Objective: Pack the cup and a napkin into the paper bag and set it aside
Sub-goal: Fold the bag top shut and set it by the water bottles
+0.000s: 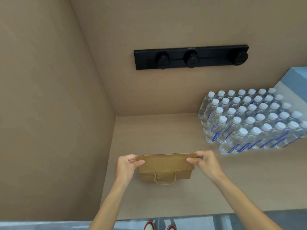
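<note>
Brown paper bag (165, 165) on tan counter (207, 188), top folded over, contents hidden, twine handle (164, 179) at front. Left hand (127, 165), right hand (205, 161) each pinch fold's ends. Water bottles (252, 120) clustered right.

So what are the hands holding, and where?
Both hold the paper bag: left hand and right hand pinch the ends of its folded-over top.

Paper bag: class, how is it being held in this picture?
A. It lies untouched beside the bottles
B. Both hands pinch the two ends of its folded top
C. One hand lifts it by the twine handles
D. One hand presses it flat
B: the left hand and the right hand each pinch one end of the paper bag at its folded top, while the twine handle hangs free below.
</note>
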